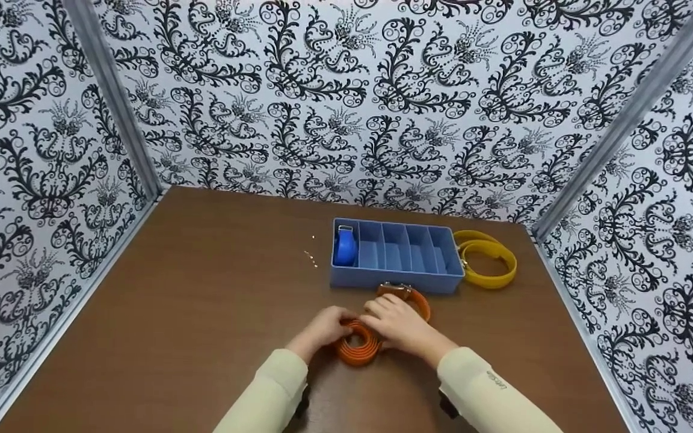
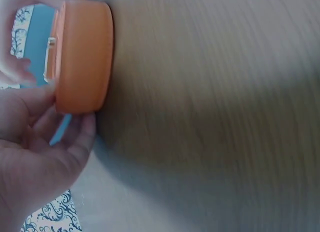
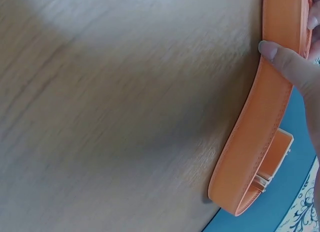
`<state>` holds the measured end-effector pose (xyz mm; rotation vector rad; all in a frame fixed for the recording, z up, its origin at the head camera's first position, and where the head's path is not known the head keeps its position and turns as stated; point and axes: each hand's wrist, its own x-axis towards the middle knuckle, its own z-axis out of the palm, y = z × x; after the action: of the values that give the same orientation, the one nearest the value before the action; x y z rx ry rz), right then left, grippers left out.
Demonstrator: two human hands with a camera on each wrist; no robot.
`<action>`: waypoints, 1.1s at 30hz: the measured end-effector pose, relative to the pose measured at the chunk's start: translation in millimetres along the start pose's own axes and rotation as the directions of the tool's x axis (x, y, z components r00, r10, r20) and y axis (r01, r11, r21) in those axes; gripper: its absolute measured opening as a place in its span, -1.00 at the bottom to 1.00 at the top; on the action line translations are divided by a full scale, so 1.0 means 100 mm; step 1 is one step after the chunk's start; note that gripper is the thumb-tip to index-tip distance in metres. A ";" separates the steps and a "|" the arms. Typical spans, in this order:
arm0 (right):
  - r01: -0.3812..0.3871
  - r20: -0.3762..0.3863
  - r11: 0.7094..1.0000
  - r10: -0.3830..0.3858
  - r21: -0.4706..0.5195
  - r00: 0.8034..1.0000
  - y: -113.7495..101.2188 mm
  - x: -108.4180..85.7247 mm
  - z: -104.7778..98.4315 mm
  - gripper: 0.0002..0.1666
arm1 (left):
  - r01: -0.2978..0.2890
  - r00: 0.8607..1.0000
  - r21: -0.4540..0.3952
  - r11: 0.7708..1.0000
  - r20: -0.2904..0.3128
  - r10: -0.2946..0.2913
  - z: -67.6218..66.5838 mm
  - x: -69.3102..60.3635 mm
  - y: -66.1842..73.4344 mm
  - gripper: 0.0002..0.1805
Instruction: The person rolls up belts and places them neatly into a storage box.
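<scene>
An orange belt (image 1: 357, 355), partly wound into a coil, stands on its edge on the table between both hands. With thumb and fingers my left hand (image 1: 324, 328) holds the coil's left side; the left wrist view shows the coiled belt (image 2: 85, 57) at those fingertips. My right hand (image 1: 399, 322) pinches the strap where it leaves the coil, its thumb lying on the outer face of the belt (image 3: 272, 102) in the right wrist view. The loose end loops away to a metal buckle (image 1: 396, 288), near the front of the blue box.
Beyond the hands stands a blue divided box (image 1: 391, 280). A rolled blue belt (image 1: 346, 248) occupies its leftmost compartment. A yellow belt (image 1: 491, 280) lies loosely looped against the box's right end. Small bright specks (image 1: 311, 258) dot the brown table (image 1: 214, 288); patterned walls enclose it.
</scene>
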<state>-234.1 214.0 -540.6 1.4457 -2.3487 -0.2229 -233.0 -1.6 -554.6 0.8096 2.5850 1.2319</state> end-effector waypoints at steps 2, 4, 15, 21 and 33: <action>0.032 -0.004 0.999 -0.032 -0.017 0.999 -0.02 0.01 0.00 -0.26 | -0.003 0.999 -0.033 0.999 0.040 0.004 -0.02 0.02 -0.02 -0.68; 0.056 -0.003 0.998 -0.056 -0.019 0.998 -0.04 0.03 0.00 -0.32 | -0.004 0.997 -0.056 0.998 0.077 0.008 -0.05 0.05 -0.05 -0.68; 0.077 0.014 0.997 -0.078 0.021 0.997 -0.10 0.12 0.00 -0.69 | -0.098 0.979 -0.038 0.994 0.176 0.103 -0.16 0.21 -0.05 -0.83; 0.028 -0.008 0.999 -0.027 0.029 1.000 -0.21 0.23 0.06 -0.77 | -0.112 0.992 0.028 0.993 0.067 0.110 -0.11 0.29 -0.06 -0.86; -0.218 0.092 0.975 0.213 0.051 0.973 -0.33 0.35 0.02 -0.69 | 0.168 0.948 -0.066 0.984 -0.264 -0.180 0.00 0.23 -0.15 -0.68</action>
<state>-221.4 168.0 -545.3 1.2158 -2.5803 -0.1585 -258.2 3.0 -564.8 0.4179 2.7545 1.4232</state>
